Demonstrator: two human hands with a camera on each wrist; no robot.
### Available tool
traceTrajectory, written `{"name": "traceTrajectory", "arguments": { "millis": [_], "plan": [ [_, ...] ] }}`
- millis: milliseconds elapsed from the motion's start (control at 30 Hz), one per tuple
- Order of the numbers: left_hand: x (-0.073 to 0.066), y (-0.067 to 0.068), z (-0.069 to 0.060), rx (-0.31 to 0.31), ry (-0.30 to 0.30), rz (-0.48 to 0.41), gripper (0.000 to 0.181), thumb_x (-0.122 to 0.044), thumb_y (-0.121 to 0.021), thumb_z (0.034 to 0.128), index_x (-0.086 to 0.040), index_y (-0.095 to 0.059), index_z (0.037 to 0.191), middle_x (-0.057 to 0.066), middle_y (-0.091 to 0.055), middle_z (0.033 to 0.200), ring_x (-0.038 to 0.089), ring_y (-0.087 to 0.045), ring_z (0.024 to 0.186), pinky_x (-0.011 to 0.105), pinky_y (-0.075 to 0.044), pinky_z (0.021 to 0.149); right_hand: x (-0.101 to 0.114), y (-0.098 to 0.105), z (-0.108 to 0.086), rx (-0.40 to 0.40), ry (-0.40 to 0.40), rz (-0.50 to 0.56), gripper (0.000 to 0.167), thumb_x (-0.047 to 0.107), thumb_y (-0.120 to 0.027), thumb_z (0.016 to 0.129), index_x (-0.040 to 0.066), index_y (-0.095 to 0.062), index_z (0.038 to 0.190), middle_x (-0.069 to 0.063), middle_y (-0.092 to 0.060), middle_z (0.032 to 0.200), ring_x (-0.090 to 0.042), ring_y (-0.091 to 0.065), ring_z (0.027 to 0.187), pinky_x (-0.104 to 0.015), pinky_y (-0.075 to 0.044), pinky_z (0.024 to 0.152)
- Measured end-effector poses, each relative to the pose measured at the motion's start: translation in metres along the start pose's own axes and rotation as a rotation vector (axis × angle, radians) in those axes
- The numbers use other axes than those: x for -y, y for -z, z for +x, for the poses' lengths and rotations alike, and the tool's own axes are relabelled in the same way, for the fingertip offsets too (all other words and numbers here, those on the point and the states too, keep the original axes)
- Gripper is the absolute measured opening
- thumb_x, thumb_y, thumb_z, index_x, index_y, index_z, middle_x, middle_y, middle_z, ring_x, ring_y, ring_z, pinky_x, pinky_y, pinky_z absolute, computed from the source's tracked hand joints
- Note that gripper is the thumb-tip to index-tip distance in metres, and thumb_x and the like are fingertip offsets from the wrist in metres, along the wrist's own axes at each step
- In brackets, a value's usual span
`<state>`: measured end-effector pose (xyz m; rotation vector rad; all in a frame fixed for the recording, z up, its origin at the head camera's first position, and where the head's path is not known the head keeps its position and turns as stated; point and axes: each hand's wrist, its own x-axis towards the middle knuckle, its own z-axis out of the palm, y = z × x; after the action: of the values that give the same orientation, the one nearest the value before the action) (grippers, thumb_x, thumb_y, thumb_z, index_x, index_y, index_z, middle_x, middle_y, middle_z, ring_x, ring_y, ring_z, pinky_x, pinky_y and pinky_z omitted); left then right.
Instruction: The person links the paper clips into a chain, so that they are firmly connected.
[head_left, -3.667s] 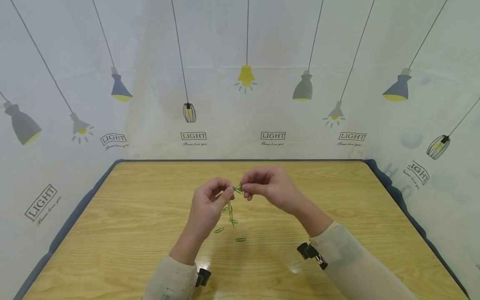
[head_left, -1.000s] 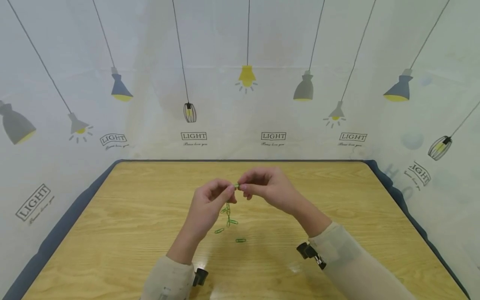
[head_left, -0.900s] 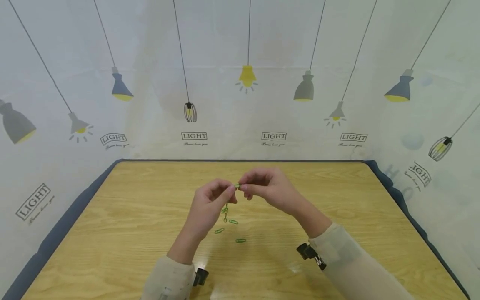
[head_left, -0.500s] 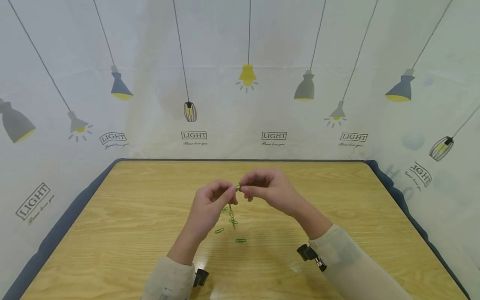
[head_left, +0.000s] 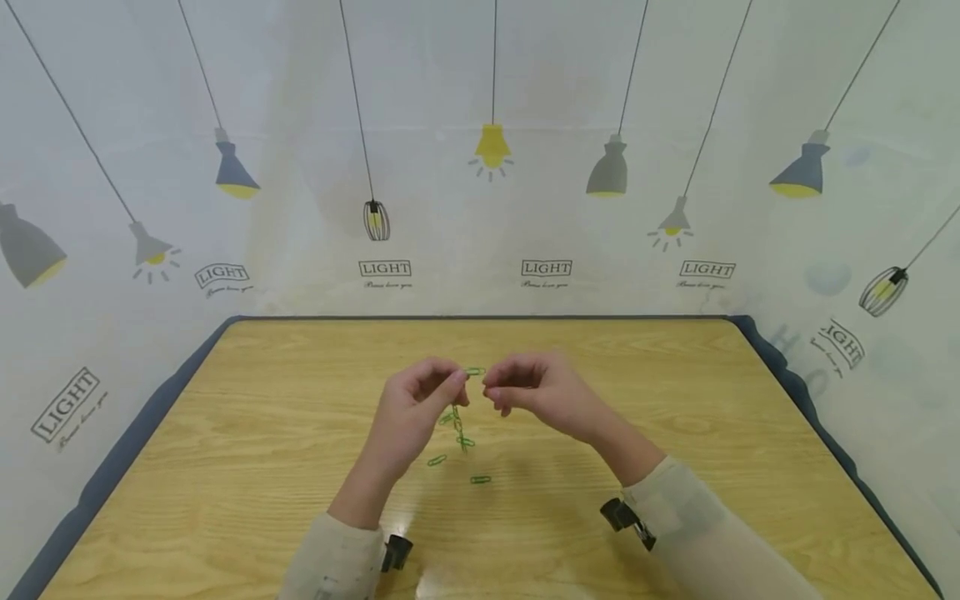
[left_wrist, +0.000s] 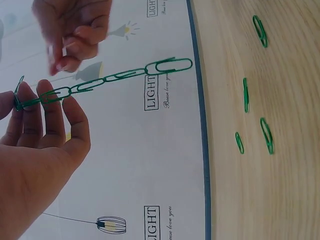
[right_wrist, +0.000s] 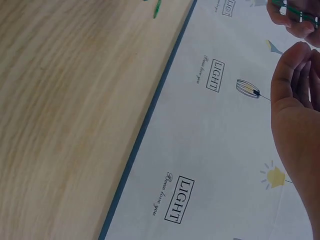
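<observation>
In the head view my left hand pinches a green paperclip at one end of a linked chain. The chain of several green clips runs past the left fingers in the left wrist view and hangs free. Just right of the pinched clip is my right hand, its fingers bent, thumb near the fingertips, with no clip seen in them. The right wrist view shows the right hand apart from the left hand.
Several loose green paperclips, among them one nearest me and one to its left, lie on the wooden table below the hands. A pale curtain with printed lamps stands around the table's far and side edges.
My right hand has let go of the clip between the hands and moved slightly right and down. The left hand still pinches it, and the hanging chain has swung a little.
</observation>
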<state>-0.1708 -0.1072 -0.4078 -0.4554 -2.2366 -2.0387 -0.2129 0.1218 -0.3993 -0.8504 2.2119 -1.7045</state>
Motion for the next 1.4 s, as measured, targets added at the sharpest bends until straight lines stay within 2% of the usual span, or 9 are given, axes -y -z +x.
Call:
{"name": "traceTrajectory", "arguments": {
  "millis": [133,233,400,567,733,867,1033,1233,1400],
  "plan": [
    [-0.001,0.001,0.001,0.003,0.003,0.004,0.020,-0.023,-0.065,0.1079,-0.005,-0.072,0.113,0.006,-0.070,0.094,0.020,-0.068,0.091,0.033,-0.057,0.092,-0.015,-0.002,-0.005,0.065,-0.066,-0.108,0.015,0.012,-0.072,0.102,0.006,-0.075,0.115,-0.013,-0.074,0.103,-0.021,-0.069,0.086,-0.039,-0.064,0.078],
    [-0.001,0.000,0.002,0.009,-0.003,0.005,0.020,-0.022,-0.064,0.1081,-0.004,-0.072,0.112,0.006,-0.070,0.094,0.021,-0.068,0.091,0.033,-0.057,0.092,-0.028,-0.004,-0.009,0.135,-0.105,-0.203,0.017,0.016,-0.072,0.103,0.006,-0.074,0.117,-0.009,-0.072,0.101,-0.022,-0.068,0.087,-0.043,-0.063,0.079],
    [0.000,0.000,0.004,0.008,-0.003,0.009,0.020,-0.023,-0.065,0.1078,-0.005,-0.072,0.111,0.006,-0.070,0.092,0.018,-0.068,0.089,0.032,-0.058,0.091,-0.049,-0.011,-0.012,0.277,-0.159,-0.316,0.024,0.019,-0.073,0.102,0.006,-0.073,0.122,0.000,-0.068,0.094,-0.016,-0.063,0.083,-0.030,-0.056,0.074],
    [0.001,-0.002,0.004,0.012,0.012,-0.001,0.020,-0.023,-0.065,0.1080,-0.005,-0.072,0.111,0.005,-0.070,0.091,0.018,-0.068,0.089,0.037,-0.058,0.094,-0.065,-0.018,-0.016,0.385,-0.250,-0.306,0.026,0.019,-0.075,0.101,0.011,-0.072,0.125,0.000,-0.069,0.093,-0.013,-0.062,0.077,-0.026,-0.054,0.066],
    [0.004,-0.002,0.004,0.019,0.025,-0.009,0.021,-0.023,-0.065,0.1082,-0.003,-0.071,0.111,0.005,-0.070,0.092,0.018,-0.068,0.090,0.035,-0.057,0.094,-0.070,-0.023,-0.016,0.376,-0.324,-0.291,0.025,0.021,-0.079,0.098,0.016,-0.073,0.122,0.000,-0.066,0.094,-0.012,-0.055,0.078,-0.024,-0.047,0.066],
    [0.006,0.000,0.005,-0.002,0.035,0.004,0.020,-0.023,-0.065,0.1080,-0.004,-0.071,0.111,0.003,-0.070,0.091,0.017,-0.069,0.090,0.032,-0.056,0.095,-0.065,-0.028,-0.013,0.365,-0.356,-0.309,0.023,0.022,-0.081,0.096,0.018,-0.072,0.117,0.001,-0.062,0.092,-0.013,-0.052,0.076,-0.025,-0.045,0.065],
    [0.005,0.002,0.007,-0.010,0.037,0.005,0.020,-0.023,-0.065,0.1081,-0.004,-0.071,0.111,0.002,-0.071,0.091,0.018,-0.069,0.090,0.032,-0.057,0.096,-0.057,-0.034,-0.010,0.355,-0.356,-0.390,0.017,0.020,-0.081,0.096,0.018,-0.071,0.110,0.002,-0.057,0.090,-0.014,-0.051,0.078,-0.026,-0.043,0.066],
    [0.001,0.001,0.005,0.004,0.034,-0.007,0.020,-0.022,-0.064,0.1082,-0.003,-0.071,0.110,0.001,-0.070,0.090,0.020,-0.069,0.090,0.030,-0.057,0.093,-0.055,-0.040,-0.010,0.341,-0.347,-0.437,0.009,0.014,-0.079,0.095,0.019,-0.074,0.099,0.004,-0.064,0.090,-0.012,-0.055,0.080,-0.027,-0.045,0.071],
    [0.004,-0.001,0.002,0.015,0.047,-0.008,0.019,-0.020,-0.064,0.1082,-0.002,-0.071,0.111,0.000,-0.070,0.089,0.017,-0.068,0.089,0.030,-0.057,0.093,-0.056,-0.043,-0.013,0.340,-0.341,-0.450,0.009,0.012,-0.080,0.094,0.018,-0.073,0.095,0.005,-0.066,0.091,-0.012,-0.057,0.084,-0.028,-0.047,0.074]
  ]
}}
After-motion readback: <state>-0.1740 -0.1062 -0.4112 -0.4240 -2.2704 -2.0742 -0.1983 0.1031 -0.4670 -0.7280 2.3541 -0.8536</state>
